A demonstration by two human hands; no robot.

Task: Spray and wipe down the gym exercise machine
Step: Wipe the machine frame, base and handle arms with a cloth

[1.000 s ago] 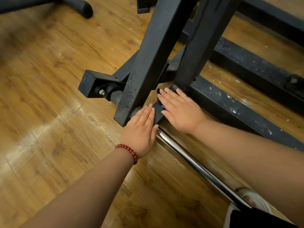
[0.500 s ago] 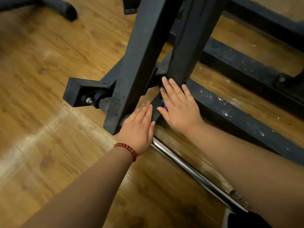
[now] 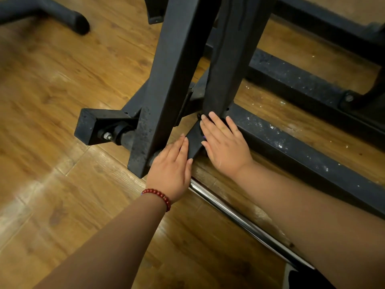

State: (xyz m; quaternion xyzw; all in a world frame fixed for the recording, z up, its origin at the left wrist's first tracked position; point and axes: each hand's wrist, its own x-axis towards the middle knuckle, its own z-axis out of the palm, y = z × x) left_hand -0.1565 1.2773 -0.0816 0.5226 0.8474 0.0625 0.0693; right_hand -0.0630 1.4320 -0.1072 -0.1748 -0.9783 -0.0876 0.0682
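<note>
Black steel gym exercise machine frame (image 3: 177, 69) stands on the wood-plank floor (image 3: 52, 90), its sloping posts mid-view. The left hand (image 3: 169, 165), with a red bead bracelet (image 3: 158, 196) at the wrist, lies flat at the near post's foot, grip slack, fingers straight, holding nothing. The right hand (image 3: 226, 147) presses flat on the base joint, grip equally unclenched, and a purple scrap (image 3: 203, 137) peeks from beneath it.

Glossy wooden plank floor (image 3: 62, 97) reflects warm light.
</note>
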